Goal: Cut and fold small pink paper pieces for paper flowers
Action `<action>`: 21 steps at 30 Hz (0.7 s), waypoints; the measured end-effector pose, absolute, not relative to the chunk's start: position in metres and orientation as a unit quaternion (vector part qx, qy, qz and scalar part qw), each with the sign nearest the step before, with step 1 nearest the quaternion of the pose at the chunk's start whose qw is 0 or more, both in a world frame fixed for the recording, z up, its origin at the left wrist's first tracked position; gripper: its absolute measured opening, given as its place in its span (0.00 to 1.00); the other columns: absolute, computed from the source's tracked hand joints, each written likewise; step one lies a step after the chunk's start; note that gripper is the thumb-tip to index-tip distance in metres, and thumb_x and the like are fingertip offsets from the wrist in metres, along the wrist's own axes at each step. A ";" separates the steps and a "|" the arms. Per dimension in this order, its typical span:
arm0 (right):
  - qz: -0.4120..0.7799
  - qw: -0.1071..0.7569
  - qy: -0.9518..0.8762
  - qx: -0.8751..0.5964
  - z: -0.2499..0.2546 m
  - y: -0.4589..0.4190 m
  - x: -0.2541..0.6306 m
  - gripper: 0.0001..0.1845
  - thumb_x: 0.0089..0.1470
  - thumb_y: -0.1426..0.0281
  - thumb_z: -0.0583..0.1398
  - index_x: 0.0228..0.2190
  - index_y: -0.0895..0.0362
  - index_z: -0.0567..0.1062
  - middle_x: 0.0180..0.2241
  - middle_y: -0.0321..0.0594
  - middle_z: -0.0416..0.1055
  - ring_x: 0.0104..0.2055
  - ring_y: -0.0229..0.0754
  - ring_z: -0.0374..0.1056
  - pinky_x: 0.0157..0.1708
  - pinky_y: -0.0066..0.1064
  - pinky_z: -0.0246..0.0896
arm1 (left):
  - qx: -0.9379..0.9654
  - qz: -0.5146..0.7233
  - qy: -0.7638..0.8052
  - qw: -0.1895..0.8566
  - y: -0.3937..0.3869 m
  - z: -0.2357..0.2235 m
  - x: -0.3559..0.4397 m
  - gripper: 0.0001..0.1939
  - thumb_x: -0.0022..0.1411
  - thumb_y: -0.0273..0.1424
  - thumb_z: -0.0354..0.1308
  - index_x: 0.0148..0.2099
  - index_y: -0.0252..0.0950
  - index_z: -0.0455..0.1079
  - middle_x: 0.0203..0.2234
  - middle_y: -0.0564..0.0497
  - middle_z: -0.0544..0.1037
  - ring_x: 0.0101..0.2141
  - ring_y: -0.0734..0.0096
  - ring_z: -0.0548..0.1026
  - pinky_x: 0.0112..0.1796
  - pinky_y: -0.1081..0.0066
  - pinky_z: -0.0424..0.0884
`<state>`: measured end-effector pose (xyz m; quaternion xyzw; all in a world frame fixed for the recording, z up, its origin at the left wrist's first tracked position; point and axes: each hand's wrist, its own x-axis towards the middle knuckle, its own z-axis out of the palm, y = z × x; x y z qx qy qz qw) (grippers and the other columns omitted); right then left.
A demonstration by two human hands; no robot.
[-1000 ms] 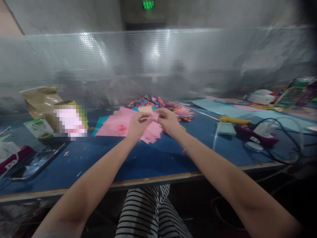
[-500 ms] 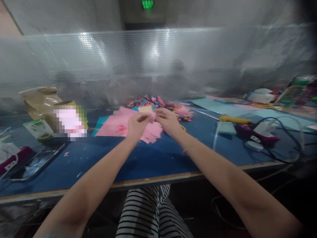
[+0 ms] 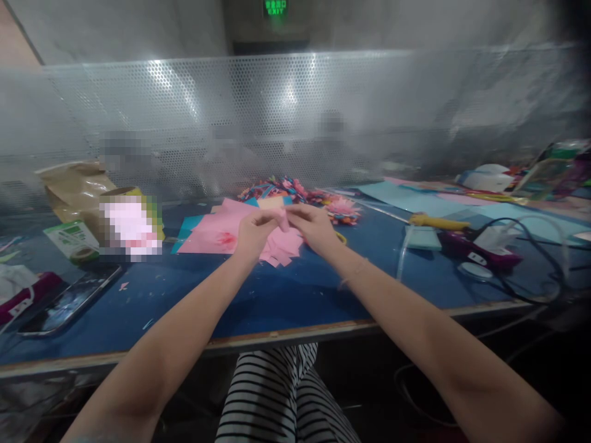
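Between my two hands is a small folded piece of pink paper [image 3: 282,219], pinched at its sides by the fingertips. My left hand [image 3: 257,229] is closed on its left side, and my right hand [image 3: 314,229] grips it from the right. Several sheets of pink paper [image 3: 207,231] lie under and to the left of my hands, one with a red smudge. Smaller pink paper pieces [image 3: 281,247] are spread just below the fingers. A heap of colourful folded paper [image 3: 295,189] sits behind them, partly hidden by my right hand.
On the left are a brown paper bag [image 3: 74,191], a phone [image 3: 71,301] and a green-white box [image 3: 71,240]. To the right lie a yellow-handled tool [image 3: 438,222], a purple tissue pack [image 3: 484,252], black cables and light blue sheets [image 3: 401,200]. A perforated metal screen [image 3: 258,92] stands behind.
The pink paper between my fingertips has turned and shows more of its folded shape. My right fingers have lowered slightly around it, while the sheets on the table stay put.
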<state>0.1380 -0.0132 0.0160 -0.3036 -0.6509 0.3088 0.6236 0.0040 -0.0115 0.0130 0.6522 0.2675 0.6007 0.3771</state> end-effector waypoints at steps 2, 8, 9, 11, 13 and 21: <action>0.292 0.614 -0.667 -0.304 0.016 -0.013 0.139 0.08 0.42 0.68 0.58 0.28 0.56 0.74 0.27 0.37 0.70 0.31 0.35 0.64 0.33 0.30 0.61 | 0.645 0.599 0.271 0.390 -0.010 0.012 0.003 0.05 0.45 0.29 0.56 0.25 0.32 0.70 0.20 0.51 0.74 0.27 0.74 0.71 0.35 0.69 0.66; 0.242 0.597 -0.688 -0.334 0.015 -0.009 0.141 0.08 0.39 0.69 0.59 0.27 0.58 0.71 0.26 0.38 0.68 0.28 0.35 0.63 0.29 0.29 0.59 | 0.629 0.605 0.286 0.396 -0.007 0.010 0.004 0.02 0.43 0.26 0.57 0.24 0.33 0.68 0.18 0.53 0.73 0.24 0.75 0.70 0.31 0.71 0.66; 0.227 0.598 -0.688 -0.343 0.015 -0.009 0.141 0.08 0.39 0.69 0.60 0.26 0.59 0.71 0.26 0.38 0.67 0.28 0.35 0.63 0.29 0.29 0.59 | 0.633 0.600 0.285 0.399 -0.008 0.010 0.004 0.02 0.43 0.26 0.56 0.24 0.33 0.68 0.18 0.53 0.73 0.24 0.75 0.70 0.31 0.72 0.66; 0.212 0.594 -0.689 -0.356 0.016 -0.010 0.141 0.08 0.39 0.69 0.60 0.25 0.59 0.70 0.26 0.38 0.67 0.28 0.35 0.62 0.29 0.29 0.58 | 0.638 0.590 0.284 0.405 -0.009 0.010 0.004 0.02 0.43 0.27 0.56 0.25 0.33 0.68 0.18 0.53 0.73 0.24 0.75 0.70 0.30 0.72 0.66; 0.222 0.587 -0.690 -0.360 0.017 -0.011 0.140 0.08 0.39 0.68 0.60 0.26 0.59 0.70 0.25 0.38 0.67 0.27 0.34 0.62 0.27 0.28 0.58 | 0.640 0.585 0.286 0.408 -0.009 0.010 0.005 0.03 0.43 0.27 0.57 0.24 0.33 0.68 0.18 0.53 0.73 0.24 0.76 0.70 0.30 0.72 0.66; 0.271 0.573 -0.694 -0.342 0.019 -0.014 0.138 0.10 0.39 0.65 0.60 0.24 0.59 0.68 0.21 0.34 0.66 0.22 0.31 0.60 0.23 0.25 0.56 | 0.651 0.569 0.286 0.413 -0.009 0.010 0.005 0.04 0.44 0.28 0.56 0.25 0.32 0.68 0.19 0.52 0.73 0.25 0.75 0.70 0.32 0.71 0.66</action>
